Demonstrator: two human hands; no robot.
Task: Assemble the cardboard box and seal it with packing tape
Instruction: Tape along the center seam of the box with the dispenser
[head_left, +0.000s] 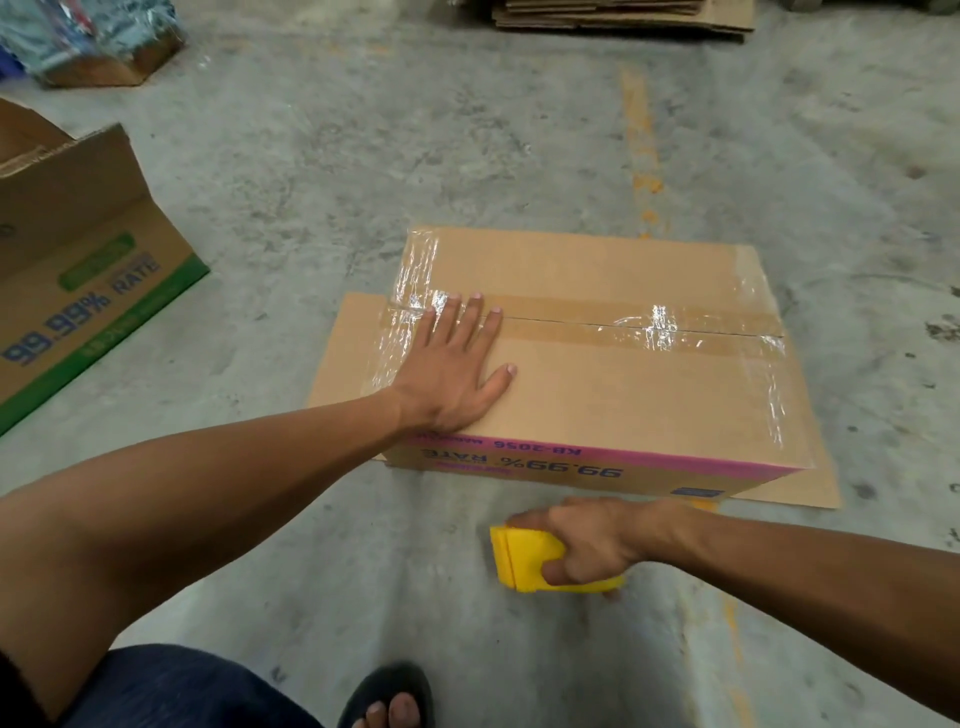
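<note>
Brown corrugated cardboard box (613, 395) with a pink printed band along its near side sits on the grey concrete floor (311, 182), centre to right of centre in the frame. It rests on a flat sheet of brown cardboard (340, 358) that shows past its left and right ends.

Top flaps are closed. Clear packing tape (644, 330) runs along the centre seam, with crosswise strips wrinkled over both ends.

Left hand (452, 358) lies flat on the left part of the top panel, fingers straight and spread, fingertips reaching the seam tape. Right hand (587, 540) is curled round a yellow plastic tape dispenser (524, 558), low in the frame, just in front of the box's near side and apart from it.

Handling, judged: the box looks empty, hence light and apt to slide on the sheet under a sideways push. The panels are stiff at edges and corners but would give in mid-flap and at the seam. Best hold is palms on the two short ends, or under the bottom edges. The tape film looks slick and offers no grip.

Orientation: the long axis runs left to right across the frame, dipping slightly toward the right, and the seam follows it. The print on the near side reads upside down from here.

Another printed brown carton (78, 270) with a green band stands at the left edge.
</note>
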